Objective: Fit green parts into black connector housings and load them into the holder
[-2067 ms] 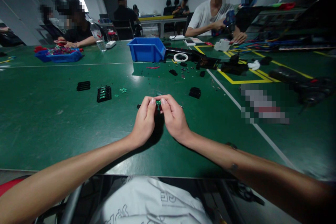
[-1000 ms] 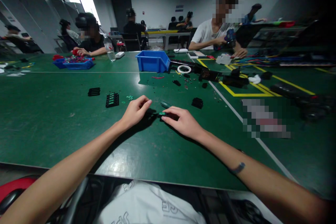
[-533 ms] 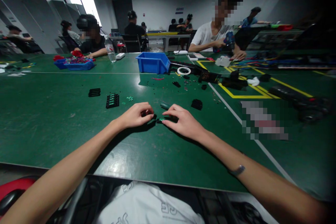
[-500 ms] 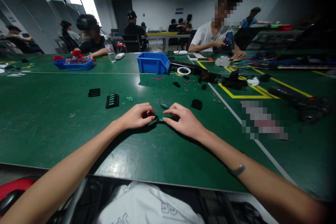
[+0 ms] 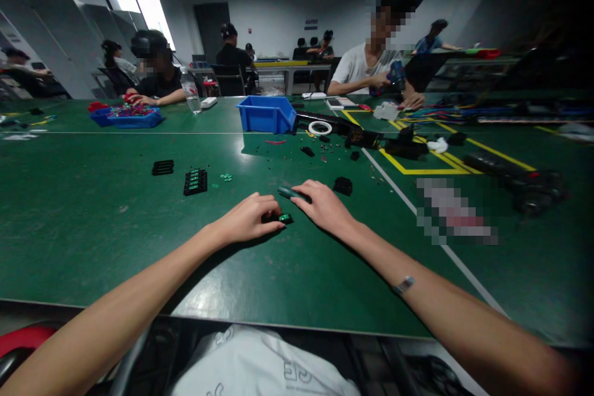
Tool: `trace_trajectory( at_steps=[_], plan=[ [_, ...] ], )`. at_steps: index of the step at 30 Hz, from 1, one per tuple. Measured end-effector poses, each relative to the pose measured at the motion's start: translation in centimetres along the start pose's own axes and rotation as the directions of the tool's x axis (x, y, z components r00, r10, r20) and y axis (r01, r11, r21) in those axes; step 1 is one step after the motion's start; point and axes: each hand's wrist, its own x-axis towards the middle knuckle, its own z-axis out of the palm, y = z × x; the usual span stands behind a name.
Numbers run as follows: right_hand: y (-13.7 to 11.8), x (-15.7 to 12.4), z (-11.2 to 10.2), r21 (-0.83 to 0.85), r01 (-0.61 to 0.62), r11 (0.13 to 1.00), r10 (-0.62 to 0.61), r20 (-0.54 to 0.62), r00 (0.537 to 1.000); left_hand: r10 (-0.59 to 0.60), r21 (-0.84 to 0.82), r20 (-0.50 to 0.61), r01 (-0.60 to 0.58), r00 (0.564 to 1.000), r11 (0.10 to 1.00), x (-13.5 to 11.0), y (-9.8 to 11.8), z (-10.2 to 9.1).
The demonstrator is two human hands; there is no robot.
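My left hand (image 5: 248,220) rests on the green table (image 5: 93,216) with its fingers curled round a small black part with a green tip (image 5: 281,218), pinning it to the surface. My right hand (image 5: 325,204) lies just to the right of it. Its fingertips are closed on the near end of a dark green pen-like tool (image 5: 288,192) that lies on the table just beyond the part. How much of the small part sits under my left fingers is hidden.
A black holder with green pieces (image 5: 195,181), a second black holder (image 5: 162,167) and loose green bits lie to the left. A black block (image 5: 343,185) sits on the right. Further back are a blue bin (image 5: 266,114), a tape roll (image 5: 320,128), and co-workers.
My hands were lifted together on the part, then lowered to the table. My left hand now holds the part alone, and my right hand has moved off it, forward onto the dark tool.
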Motion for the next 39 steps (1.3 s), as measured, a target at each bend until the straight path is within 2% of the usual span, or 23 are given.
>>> trace_trajectory(
  at_steps=[3,5,7,9,11,14,17,21,27,39],
  plan=[
    [-0.9,0.0,-0.4,0.175,-0.032,0.984,0.05,-0.103,0.993,0.011,0.039,0.01,-0.011,1.0,0.999,0.0,0.3,0.0],
    [-1.5,0.2,-0.6,0.382,-0.105,0.918,0.179,-0.164,0.97,0.029,0.071,0.013,-0.03,0.999,0.997,0.1,0.6,0.0],
    [-1.8,0.5,-0.7,0.631,-0.189,0.752,0.352,-0.142,0.925,0.046,0.089,0.022,-0.048,0.999,0.995,0.1,0.9,0.0],
    [-2.1,0.7,-0.8,0.824,-0.218,0.523,0.48,-0.073,0.874,0.054,0.088,0.03,-0.056,0.998,0.995,0.2,1.3,-0.1],
    [-2.4,0.9,-1.0,0.922,-0.207,0.327,0.545,-0.006,0.838,0.044,0.081,0.023,-0.045,0.999,0.996,0.2,1.5,-0.2],
    [-3.2,0.7,-1.5,0.96,-0.23,0.16,0.563,0.103,0.82,0.004,0.062,0.005,-0.004,1.0,0.998,0.1,1.5,-0.6],
    [-4.2,0.3,-2.0,0.962,-0.25,0.111,0.518,0.158,0.841,0.007,0.048,0.032,-0.009,0.999,0.999,-0.1,1.2,-0.9],
    [-5.2,0.0,-2.3,0.963,-0.236,0.128,0.455,0.154,0.877,0.056,0.035,0.051,-0.058,0.997,0.998,-0.2,1.1,-0.8],
    [-5.9,-0.2,-2.1,0.975,-0.191,0.118,0.413,0.127,0.902,0.021,0.028,0.024,-0.022,0.999,0.999,0.1,1.7,0.0],
    [-8.3,-0.4,-3.0,0.997,-0.018,-0.079,0.297,0.041,0.954,0.049,-0.016,0.028,-0.049,0.998,0.999,0.8,3.3,1.7]
  ],
)
